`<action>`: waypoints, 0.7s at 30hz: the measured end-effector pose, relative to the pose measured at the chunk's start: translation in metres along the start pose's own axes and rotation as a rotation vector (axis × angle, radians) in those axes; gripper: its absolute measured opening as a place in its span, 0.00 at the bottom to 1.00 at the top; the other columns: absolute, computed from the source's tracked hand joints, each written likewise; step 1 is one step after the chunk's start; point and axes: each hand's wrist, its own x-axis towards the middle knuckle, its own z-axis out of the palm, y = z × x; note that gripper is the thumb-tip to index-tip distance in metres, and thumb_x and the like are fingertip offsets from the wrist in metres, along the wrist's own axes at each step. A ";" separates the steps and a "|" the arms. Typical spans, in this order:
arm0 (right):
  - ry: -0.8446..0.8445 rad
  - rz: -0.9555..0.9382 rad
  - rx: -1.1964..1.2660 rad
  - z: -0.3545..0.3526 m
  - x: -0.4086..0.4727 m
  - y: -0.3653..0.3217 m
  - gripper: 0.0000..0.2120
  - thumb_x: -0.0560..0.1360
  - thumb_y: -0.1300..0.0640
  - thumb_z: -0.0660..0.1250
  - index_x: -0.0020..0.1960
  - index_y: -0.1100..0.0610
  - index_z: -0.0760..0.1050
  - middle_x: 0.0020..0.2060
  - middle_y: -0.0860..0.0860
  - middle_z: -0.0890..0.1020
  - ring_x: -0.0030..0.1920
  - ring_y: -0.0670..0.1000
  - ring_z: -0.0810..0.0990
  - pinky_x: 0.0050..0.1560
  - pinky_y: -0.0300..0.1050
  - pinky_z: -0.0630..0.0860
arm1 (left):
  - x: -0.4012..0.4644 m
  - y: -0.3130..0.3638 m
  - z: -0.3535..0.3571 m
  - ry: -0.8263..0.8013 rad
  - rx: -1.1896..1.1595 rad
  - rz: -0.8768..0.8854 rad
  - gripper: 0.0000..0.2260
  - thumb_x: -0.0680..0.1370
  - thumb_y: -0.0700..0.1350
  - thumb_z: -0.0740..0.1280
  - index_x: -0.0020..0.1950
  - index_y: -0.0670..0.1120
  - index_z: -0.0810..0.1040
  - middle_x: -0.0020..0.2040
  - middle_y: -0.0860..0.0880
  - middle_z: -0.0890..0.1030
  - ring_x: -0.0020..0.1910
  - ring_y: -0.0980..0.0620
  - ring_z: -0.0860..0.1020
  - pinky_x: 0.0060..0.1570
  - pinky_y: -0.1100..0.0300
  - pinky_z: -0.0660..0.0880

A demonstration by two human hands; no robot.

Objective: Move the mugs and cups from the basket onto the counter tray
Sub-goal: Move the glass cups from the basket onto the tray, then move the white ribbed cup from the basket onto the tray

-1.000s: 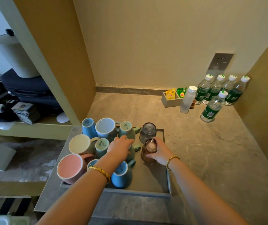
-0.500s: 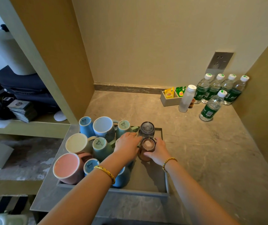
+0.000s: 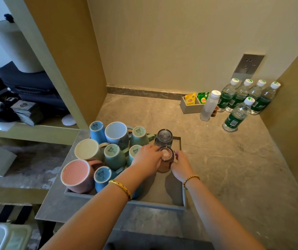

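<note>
- The grey counter tray (image 3: pixel 183 193) sits on the stone counter (image 3: pixel 234 168), its left half crowded with upside-down mugs, its right half mostly bare floor
- Both hands meet at an inverted brown glass cup (image 3: pixel 165 160) standing on the tray; the left hand (image 3: pixel 147 159) curls round its left side, fingers over the rim of the base; the right hand (image 3: pixel 180 165) curls against its right side; the two hands clamp the cup between them
- Just behind it, touching or nearly so, stands an inverted smoky-grey glass cup (image 3: pixel 163 138), near the tray's far right corner
- Mugs, all bottom-up: a pink mug (image 3: pixel 76 175) at the near left; a cream mug (image 3: pixel 87 150) behind it; a small blue mug (image 3: pixel 102 176) beside the pink one, partly under the left forearm; a pale green mug (image 3: pixel 113 156) in the middle; another green mug (image 3: pixel 135 152) half hidden by the left hand
- Back row, left to right: a blue mug (image 3: pixel 96 129), a large white-based mug (image 3: pixel 117 134), a green mug with handle (image 3: pixel 139 135)
- A yellow bangle (image 3: pixel 121 188) circles the left wrist; a beaded bracelet (image 3: pixel 189 180) circles the right
- At the counter's far right: five water bottles (image 3: pixel 238 114) with green labels, a frosted white bottle (image 3: pixel 208 105), and a grey box of tea bags (image 3: pixel 192 103); a wall socket (image 3: pixel 249 64) above them
- A basket cannot be made out with certainty
</note>
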 end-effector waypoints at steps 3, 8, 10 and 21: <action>0.235 -0.088 0.052 0.003 -0.009 -0.023 0.14 0.75 0.66 0.58 0.60 0.57 0.69 0.56 0.53 0.70 0.57 0.52 0.72 0.56 0.42 0.69 | -0.017 -0.013 -0.016 0.165 -0.186 -0.097 0.13 0.80 0.46 0.57 0.61 0.46 0.75 0.60 0.46 0.76 0.58 0.46 0.72 0.55 0.52 0.73; 0.310 -0.353 0.109 0.034 -0.028 -0.088 0.03 0.78 0.59 0.60 0.47 0.54 0.72 0.41 0.46 0.72 0.42 0.47 0.73 0.41 0.37 0.68 | -0.062 -0.059 -0.040 0.384 -0.334 -0.235 0.12 0.79 0.45 0.58 0.59 0.45 0.77 0.56 0.45 0.78 0.54 0.45 0.74 0.50 0.51 0.73; 0.290 -0.464 0.143 0.059 -0.041 -0.117 0.04 0.77 0.61 0.60 0.47 0.56 0.73 0.42 0.47 0.75 0.43 0.46 0.73 0.42 0.35 0.66 | -0.086 -0.084 -0.043 0.403 -0.320 -0.294 0.12 0.79 0.44 0.58 0.58 0.44 0.77 0.55 0.43 0.79 0.54 0.42 0.75 0.51 0.48 0.72; -0.102 -0.798 0.144 0.283 -0.152 -0.253 0.05 0.77 0.64 0.59 0.46 0.58 0.72 0.40 0.48 0.74 0.41 0.47 0.72 0.41 0.29 0.63 | -0.297 -0.255 -0.026 0.432 -0.202 -0.643 0.13 0.80 0.47 0.55 0.58 0.50 0.77 0.57 0.51 0.78 0.57 0.48 0.74 0.56 0.54 0.71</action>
